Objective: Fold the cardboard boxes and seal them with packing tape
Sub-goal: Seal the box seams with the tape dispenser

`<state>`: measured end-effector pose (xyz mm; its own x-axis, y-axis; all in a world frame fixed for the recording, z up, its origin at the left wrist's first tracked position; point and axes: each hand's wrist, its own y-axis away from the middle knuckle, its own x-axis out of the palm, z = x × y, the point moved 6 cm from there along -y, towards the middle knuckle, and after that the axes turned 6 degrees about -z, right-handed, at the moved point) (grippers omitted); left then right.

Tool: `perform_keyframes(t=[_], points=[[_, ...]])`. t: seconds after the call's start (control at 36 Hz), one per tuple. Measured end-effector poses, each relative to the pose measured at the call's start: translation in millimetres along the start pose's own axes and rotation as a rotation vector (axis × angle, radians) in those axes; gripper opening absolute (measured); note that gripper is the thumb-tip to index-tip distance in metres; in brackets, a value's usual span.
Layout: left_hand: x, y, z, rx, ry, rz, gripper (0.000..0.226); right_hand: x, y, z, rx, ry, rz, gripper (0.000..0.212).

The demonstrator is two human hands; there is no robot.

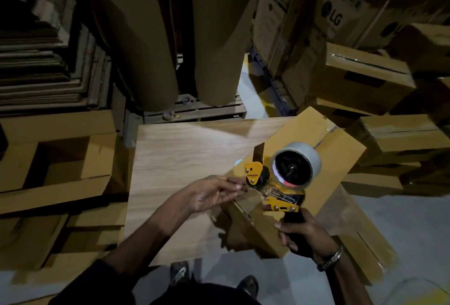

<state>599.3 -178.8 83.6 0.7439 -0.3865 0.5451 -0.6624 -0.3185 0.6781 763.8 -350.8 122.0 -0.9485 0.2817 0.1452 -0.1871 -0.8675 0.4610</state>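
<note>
Head view: the right hand (300, 230) is wrapped around the black handle of a yellow tape dispenser (280, 178), holding it tilted above a closed cardboard box (323, 134) that lies on the wooden table (175, 158). The left hand (216, 192) reaches in palm-up, its fingertips (239, 186) at the dispenser's front roller; whether they pinch the tape end cannot be told.

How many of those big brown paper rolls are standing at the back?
2. The left roll and the right roll stand side by side on a pallet behind the wooden table. More may be hidden in the dark.
</note>
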Motion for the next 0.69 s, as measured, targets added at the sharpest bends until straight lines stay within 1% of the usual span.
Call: perform_keyframes(t=[0.03,0.08,0.14,0.28,0.36,0.5,0.61,0.69], points=[[-2.3,-0.9,-2.0,0.011,-0.032,-0.031,0.023,1.0,-2.0,-0.5,0.01,0.02,0.007,0.065],[-7.8,-3.3,-8.8,0.05,-0.121,-0.084,0.02,4.9,-5.9,-0.9,0.032,0.08,0.019,0.04],[-15.1,-4.8,-20.0,0.112,-0.23,-0.134,0.018,9.1,-10.7,-2.4,0.052,0.123,0.017,0.031],[-34.7,-10.1,-49.7,0.229,-0.588,-0.247,0.026,27.5,-29.7,-5.6,0.101,0.26,0.003,0.02],[-44.9,-14.4,-59.1,0.283,-0.711,-0.292,0.032,35.9,-45.1,-12.6,0.145,0.289,-0.036,0.013],[-72.0,-29.6,-59.5,0.329,-0.743,-0.36,0.034,45.3,-64.2,-22.7,0.215,0.282,-0.087,0.005],[-82.0,-39.4,-56.3,0.383,-0.764,-0.391,0.04,49.7,-70.7,-32.9,0.237,0.281,-0.103,0.01],[-90.2,-46.1,-54.4,0.406,-0.804,-0.415,0.035,51.2,-72.0,-35.8,0.234,0.277,-0.115,0.009]])
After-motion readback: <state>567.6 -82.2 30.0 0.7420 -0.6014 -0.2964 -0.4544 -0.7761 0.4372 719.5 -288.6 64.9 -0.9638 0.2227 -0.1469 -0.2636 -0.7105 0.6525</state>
